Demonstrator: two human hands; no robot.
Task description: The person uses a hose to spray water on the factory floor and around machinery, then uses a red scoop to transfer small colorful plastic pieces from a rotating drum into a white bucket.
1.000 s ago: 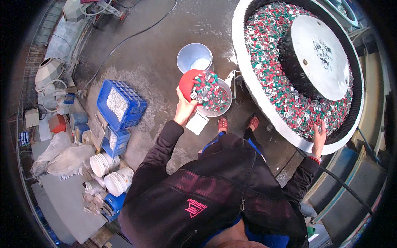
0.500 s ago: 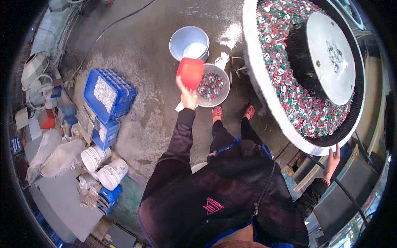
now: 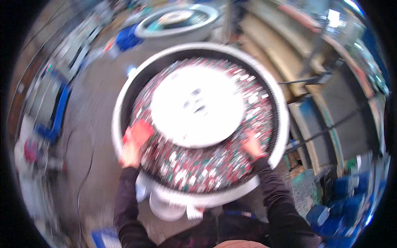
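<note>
The picture is blurred by motion. A big round white tub [image 3: 124, 99] filled with several small red, green and white pieces [image 3: 198, 165] stands before me, with a white disc [image 3: 197, 105] at its middle. My left hand [image 3: 130, 155] holds a red scoop [image 3: 139, 132] over the tub's left side. My right hand [image 3: 252, 145] rests on the pieces at the tub's right side, fingers spread. Both arms wear dark sleeves.
A white bowl [image 3: 165, 208] sits on the floor below the tub's near rim. A second round tub [image 3: 178, 22] stands farther back. Blue crates [image 3: 58, 111] line the left, blue containers [image 3: 343, 198] the lower right, and metal frames [image 3: 331, 107] the right.
The view swung from the floor up onto the tub. My left hand brought the red scoop from the bowl on the floor to the tub. My right hand moved from the rim onto the pieces.
</note>
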